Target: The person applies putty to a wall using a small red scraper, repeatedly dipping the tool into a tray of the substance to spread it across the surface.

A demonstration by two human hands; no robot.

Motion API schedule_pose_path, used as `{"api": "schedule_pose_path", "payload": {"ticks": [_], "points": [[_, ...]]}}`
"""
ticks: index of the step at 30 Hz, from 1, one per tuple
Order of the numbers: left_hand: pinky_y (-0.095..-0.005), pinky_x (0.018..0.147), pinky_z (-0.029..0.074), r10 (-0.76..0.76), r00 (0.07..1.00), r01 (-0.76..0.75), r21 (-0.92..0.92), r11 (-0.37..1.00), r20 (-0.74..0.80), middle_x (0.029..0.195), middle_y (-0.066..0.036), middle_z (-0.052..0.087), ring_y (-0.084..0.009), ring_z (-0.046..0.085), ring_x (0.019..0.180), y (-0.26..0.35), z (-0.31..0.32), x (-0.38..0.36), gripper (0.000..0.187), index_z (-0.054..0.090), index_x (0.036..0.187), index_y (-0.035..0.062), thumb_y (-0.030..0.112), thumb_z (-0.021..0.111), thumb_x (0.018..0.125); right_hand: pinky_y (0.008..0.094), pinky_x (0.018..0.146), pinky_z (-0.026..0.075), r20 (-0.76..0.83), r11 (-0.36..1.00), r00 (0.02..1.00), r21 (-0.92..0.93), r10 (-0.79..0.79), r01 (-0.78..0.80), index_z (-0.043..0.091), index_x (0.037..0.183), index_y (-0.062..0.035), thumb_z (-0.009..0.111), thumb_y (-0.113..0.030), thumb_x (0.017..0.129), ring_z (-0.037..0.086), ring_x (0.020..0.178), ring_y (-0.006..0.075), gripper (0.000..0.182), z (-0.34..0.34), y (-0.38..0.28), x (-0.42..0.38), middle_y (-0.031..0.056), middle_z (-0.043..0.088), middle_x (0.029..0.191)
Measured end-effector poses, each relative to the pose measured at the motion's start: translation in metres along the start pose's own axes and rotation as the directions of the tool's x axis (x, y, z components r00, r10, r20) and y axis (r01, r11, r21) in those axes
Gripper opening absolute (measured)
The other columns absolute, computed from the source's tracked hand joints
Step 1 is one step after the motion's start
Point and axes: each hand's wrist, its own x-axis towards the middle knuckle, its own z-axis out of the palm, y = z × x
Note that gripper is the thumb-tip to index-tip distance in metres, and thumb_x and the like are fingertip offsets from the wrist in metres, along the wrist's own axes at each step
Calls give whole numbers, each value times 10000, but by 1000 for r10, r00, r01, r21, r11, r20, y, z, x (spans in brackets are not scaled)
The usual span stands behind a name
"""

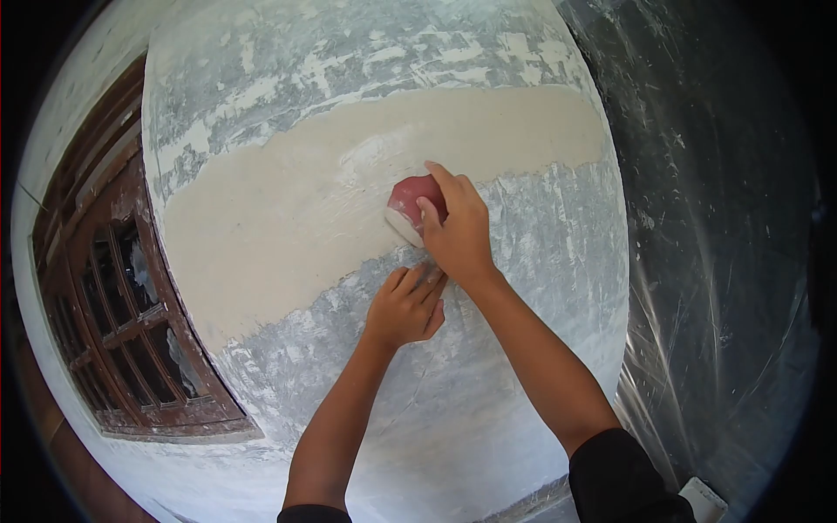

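Note:
My right hand (459, 228) grips a dark red putty spreader (417, 199) against the wall, thumb on its near face and fingers over its far side. Pale putty coats the spreader's lower left edge. Just below, my left hand (406, 305) rests with its fingers stretched toward the wall, with greyish smears on the fingertips; no tool shows in it. A wide band of cream putty (261, 227) crosses the wall, and the spreader sits at its lower edge. A wetter, ridged patch shows up and left of the spreader.
The grey, patchy wall (540, 253) extends above and below the band. On the left is a brown wooden window (139, 322) with barred panes. Dark, shiny plastic sheeting (706, 261) hangs at the right. A whitish object (703, 499) lies at the lower right.

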Motion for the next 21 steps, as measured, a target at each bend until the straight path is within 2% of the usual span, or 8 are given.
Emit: {"api": "schedule_pose_path", "payload": {"ticks": [4,6,7,9,13,16,19,21], "points": [[-366,917,470,-3,1000,3,-16,1000,1,1224,-73,676,-240,593,1087,1,-4,4,413,707,1160,11,204,599,811,467,824,508,150,999,988,37,26,-32,552,1317,-19,677,-68,859,607,954,399,477,15,5,3,198,587,1013],[-383,903,469,-5,1000,4,-15,1000,-30,1167,-80,693,-252,596,1090,3,-2,7,376,721,1106,15,189,616,790,463,822,510,-201,973,971,-162,132,-165,555,1302,-2,680,-58,856,613,942,392,466,-5,32,10,204,589,1026],[-400,890,469,-7,998,6,-13,1000,-65,1110,-88,709,-263,600,1094,4,-2,8,338,734,1052,18,175,633,769,461,822,509,-292,950,950,-248,113,-189,552,1297,10,678,-45,855,617,935,385,463,-18,37,14,208,589,1034],[-384,911,466,-1,999,1,3,1000,-48,1144,-91,695,-253,595,1096,3,-2,7,366,723,1092,17,188,626,784,453,809,507,-359,970,930,-184,83,-157,551,1299,3,674,-34,856,615,929,385,461,-23,32,13,206,588,1030],[-361,932,464,-9,997,13,-40,999,82,1216,-81,678,-239,590,1111,-2,3,-4,409,709,1158,22,210,599,811,468,812,503,55,993,998,116,30,-36,553,1292,-6,678,-54,858,606,951,396,453,23,-13,-4,207,577,1016],[-361,924,466,-11,997,13,-19,1000,71,1211,-76,681,-236,591,1111,-1,2,-3,409,711,1157,23,211,592,814,468,816,504,153,995,988,86,27,-41,551,1292,3,677,-48,856,606,956,401,457,27,0,-6,210,581,1019],[-394,885,469,-2,998,2,-12,1000,-59,1109,-88,706,-265,602,1090,4,-3,8,342,727,1057,16,181,638,772,456,818,510,-260,978,959,-143,113,-155,545,1291,32,673,-20,848,616,945,402,464,-12,40,4,220,595,1047],[-395,885,469,-2,998,1,-12,1000,-59,1110,-88,705,-267,602,1090,4,-2,7,343,726,1058,14,182,638,771,453,819,509,-315,959,942,-210,117,-189,547,1294,30,674,-15,845,616,939,395,468,-24,42,7,221,592,1050]]}}
